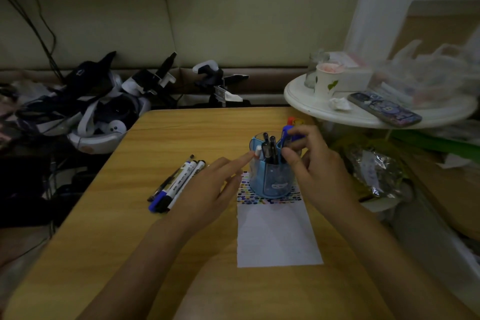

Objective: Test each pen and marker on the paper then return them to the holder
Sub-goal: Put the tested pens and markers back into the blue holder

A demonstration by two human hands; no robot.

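A blue plastic pen holder point(271, 179) stands on the far end of a white paper sheet point(278, 234), over rows of coloured test marks. Several dark pens point(269, 148) stand inside it. My right hand point(314, 163) reaches into the holder's right side, and its fingers and thumb pinch a blue pen point(285, 134) near its top. My left hand point(207, 189) lies left of the holder with straight fingers, the index fingertip touching the rim by a white-tipped pen point(258, 150). Several markers and pens point(174, 184) lie on the table to the left.
The wooden table point(135, 241) ends at the far side near a bin of straps and devices point(98, 117). A white round side table point(337, 109) on the right carries a paper cup point(326, 80), a phone point(384, 109) and plastic bags. A foil bag point(371, 166) lies right of the holder.
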